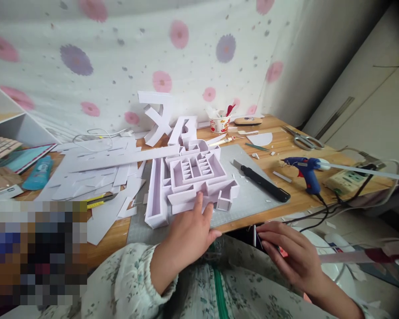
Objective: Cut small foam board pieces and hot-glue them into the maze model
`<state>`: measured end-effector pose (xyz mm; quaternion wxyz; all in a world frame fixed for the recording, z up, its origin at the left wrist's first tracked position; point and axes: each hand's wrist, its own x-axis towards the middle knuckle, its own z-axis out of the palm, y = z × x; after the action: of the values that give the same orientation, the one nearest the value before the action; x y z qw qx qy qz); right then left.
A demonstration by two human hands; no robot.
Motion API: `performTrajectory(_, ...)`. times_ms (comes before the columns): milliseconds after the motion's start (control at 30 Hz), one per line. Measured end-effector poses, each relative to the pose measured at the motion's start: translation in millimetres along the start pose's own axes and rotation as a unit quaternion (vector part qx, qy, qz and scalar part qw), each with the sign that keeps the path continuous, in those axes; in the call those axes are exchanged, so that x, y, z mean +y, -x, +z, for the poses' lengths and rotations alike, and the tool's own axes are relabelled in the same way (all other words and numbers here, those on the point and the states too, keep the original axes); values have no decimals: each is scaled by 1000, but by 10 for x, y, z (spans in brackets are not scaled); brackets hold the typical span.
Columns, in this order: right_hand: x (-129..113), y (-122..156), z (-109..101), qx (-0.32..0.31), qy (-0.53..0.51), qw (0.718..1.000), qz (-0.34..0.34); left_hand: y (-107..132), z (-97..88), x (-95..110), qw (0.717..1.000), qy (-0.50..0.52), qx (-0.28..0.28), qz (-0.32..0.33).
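Left hand (189,232) is resting open on the white foam-board model (191,179) on the table (286,177); I judge it light, fragile, best lifted by its base. Right hand (291,254) is pinching a phone (257,237).

Backed by a white cloth (126,48) printed with pink and purple flowers, hung across the wall behind the desk's far edge. Wooden desk (286,146), lit by soft daylight. Pale cabinet doors (369,102) past the desk's right edge. White shelf (16,124) at the far left corner.
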<state>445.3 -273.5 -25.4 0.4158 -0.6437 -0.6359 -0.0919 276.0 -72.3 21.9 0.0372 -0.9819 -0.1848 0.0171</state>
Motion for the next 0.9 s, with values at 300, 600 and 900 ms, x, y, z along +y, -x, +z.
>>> performTrajectory(300,-9,-21,55,28,-6,1000,-7,214,70,52,998,49,23,22)
performTrajectory(600,-224,-183,308,-17,-17,1000,-18,606,351,83,948,210,163,175)
performTrajectory(900,-412,-211,595,-63,-31,984,-161,884,411,-96,927,212,278,137)
